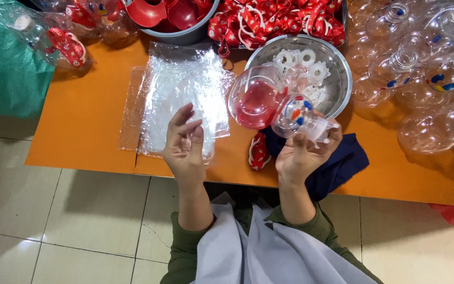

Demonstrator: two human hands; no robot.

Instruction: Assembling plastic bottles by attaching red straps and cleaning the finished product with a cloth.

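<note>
Orange worktop (80,126) bearing clear plastic bags (182,97), a steel bowl (342,79) of white rings, a navy cloth (342,163), and clear bottles (426,79).

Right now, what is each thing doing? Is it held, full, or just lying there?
clear bottle: held up in the right hand, tilted, red part inside.
plastic bags: lying flat in a stack on the orange table.
left hand: picking at the top bag.
metal bowl: holds white rings.
grey tub: holds red parts.
blue cloth: crumpled on the table.
</note>
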